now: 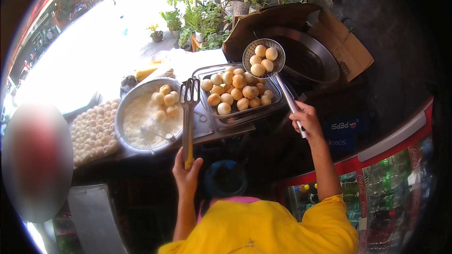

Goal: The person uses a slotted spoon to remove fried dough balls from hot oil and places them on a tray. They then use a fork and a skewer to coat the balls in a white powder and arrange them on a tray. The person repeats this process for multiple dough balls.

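My right hand [306, 116] grips the long metal handle of a perforated skimmer [278, 73]. Several round golden dough balls [258, 69] rest in its bowl, above the far right edge of a rectangular tray [230, 121]. More browned balls [238, 81] are heaped on the rack in that tray. In my left hand [187, 174], a slotted metal turner [189, 113] with a yellow handle stands upright between the tray and a metal basin [121, 134]. White powder [136, 113], several dough balls and a thin metal utensil lie in the basin.
A wide pan [325, 59] with dark contents sits at the right behind cardboard [351, 42]. Rows of small pale dough balls [94, 131] lie at the left, near a blurred shape [37, 160]. A bottle cooler [388, 188] stands at the lower right.
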A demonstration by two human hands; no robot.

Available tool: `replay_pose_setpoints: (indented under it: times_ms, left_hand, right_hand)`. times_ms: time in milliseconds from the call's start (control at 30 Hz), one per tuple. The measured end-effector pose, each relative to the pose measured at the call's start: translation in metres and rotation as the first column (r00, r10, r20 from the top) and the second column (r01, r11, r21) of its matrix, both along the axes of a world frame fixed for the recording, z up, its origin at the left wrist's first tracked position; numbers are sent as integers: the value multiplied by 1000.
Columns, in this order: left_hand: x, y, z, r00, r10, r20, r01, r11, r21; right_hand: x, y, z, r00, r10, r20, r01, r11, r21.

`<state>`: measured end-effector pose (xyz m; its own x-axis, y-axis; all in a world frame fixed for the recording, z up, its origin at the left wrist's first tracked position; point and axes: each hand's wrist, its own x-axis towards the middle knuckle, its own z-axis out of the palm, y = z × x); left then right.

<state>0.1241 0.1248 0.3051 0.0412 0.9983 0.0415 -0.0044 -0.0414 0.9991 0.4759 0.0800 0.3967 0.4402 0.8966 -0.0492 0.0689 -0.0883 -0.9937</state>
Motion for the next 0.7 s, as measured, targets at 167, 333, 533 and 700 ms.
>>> replay_pose_setpoints:
  times_ms: [167, 333, 533, 700]
  left_hand:
    - [-11, -5, -8, 998, -5, 56, 3, 999, 41]
    - [-21, -9, -8, 999, 12, 47, -14, 999, 36]
    - [-32, -11, -2, 997, 35, 65, -35, 999, 13]
    - [-40, -12, -3, 997, 74, 31, -74, 997, 17]
  right_hand:
    - [-25, 4, -76, 436, -203, 877, 180, 974, 136]
    - [-23, -5, -108, 305, 82, 949, 287, 942, -174]
    - [-8, 18, -91, 254, -22, 967, 269, 962, -49]
    - [-4, 33, -80, 284, -24, 958, 366, 927, -85]
